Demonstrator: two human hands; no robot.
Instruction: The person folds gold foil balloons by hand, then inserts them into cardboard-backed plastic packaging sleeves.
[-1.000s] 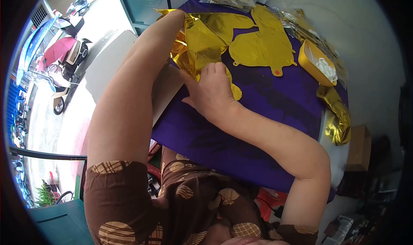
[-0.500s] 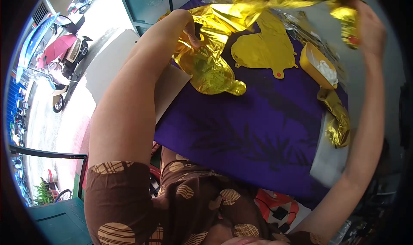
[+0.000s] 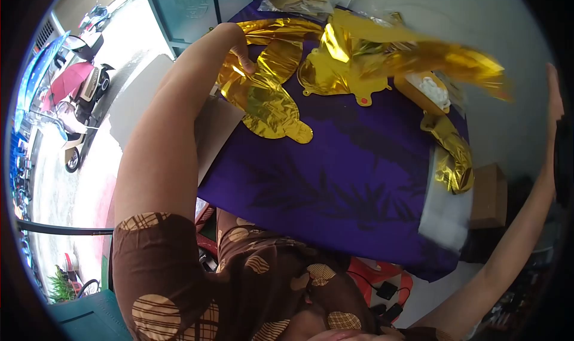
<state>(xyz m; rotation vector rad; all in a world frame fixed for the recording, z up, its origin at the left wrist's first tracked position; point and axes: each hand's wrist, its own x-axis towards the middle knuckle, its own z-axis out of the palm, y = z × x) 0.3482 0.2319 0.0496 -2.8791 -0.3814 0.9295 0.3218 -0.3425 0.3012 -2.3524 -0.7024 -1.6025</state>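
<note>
A flat, uninflated gold foil balloon (image 3: 272, 110) lies at the far left of the purple-covered table, with my left hand (image 3: 238, 46) closed on its upper part. From there the gold foil runs along the back of the table. Its free end (image 3: 460, 63) is blurred in the air toward the right. My right hand (image 3: 555, 96) is raised at the far right, apart from the foil, fingers stretched out and holding nothing. Partly under the foil, a second flat gold balloon (image 3: 335, 81) shows a tab with a red dot.
A yellow tray (image 3: 412, 99) holding white material sits at the back right. Near it lie a crumpled gold foil piece (image 3: 454, 167) and a clear plastic sheet (image 3: 443, 221). A cardboard box (image 3: 490, 197) stands beyond the purple table's (image 3: 311, 191) right edge. Grey board (image 3: 221, 131) lies by my left arm.
My right hand has let go of the foil's end and moved outward to the right. The foil has dropped lower, in motion. My left hand stays on its balloon.
</note>
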